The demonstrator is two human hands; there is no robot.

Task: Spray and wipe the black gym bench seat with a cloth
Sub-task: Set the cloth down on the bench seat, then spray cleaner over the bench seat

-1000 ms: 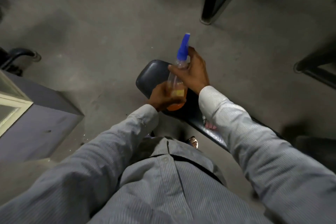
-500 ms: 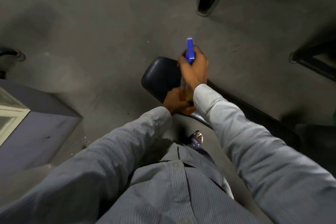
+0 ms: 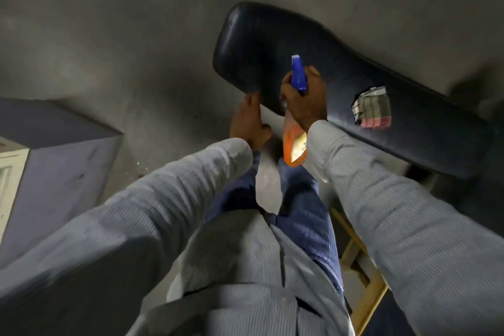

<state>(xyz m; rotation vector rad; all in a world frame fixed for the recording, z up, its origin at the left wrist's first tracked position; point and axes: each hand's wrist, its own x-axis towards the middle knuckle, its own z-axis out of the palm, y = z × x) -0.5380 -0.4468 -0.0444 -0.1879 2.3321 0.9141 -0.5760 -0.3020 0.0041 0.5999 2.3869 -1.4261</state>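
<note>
The seat lies ahead of us, its rounded end toward the upper left and its length running down to the right, the whole black top showing. We judge that we are in the spraying step: nothing on the seat looks wet yet, though in this dim light we cannot be sure.

Over the seat's near edge our right hand grips the neck of the bottle, fingers curled round it under the blue head, whose nozzle points out across the seat. The orange body hangs below the hand, off the seat's edge. Our left hand sits just beside the seat's near edge, left of the bottle, holding nothing; its fingers look loose, but whether they touch the seat we cannot tell.

The cloth lies folded on the seat, to the right of the bottle and apart from both hands.

Next, we think, comes squeezing the trigger over the seat, then reaching right for the cloth.
</note>
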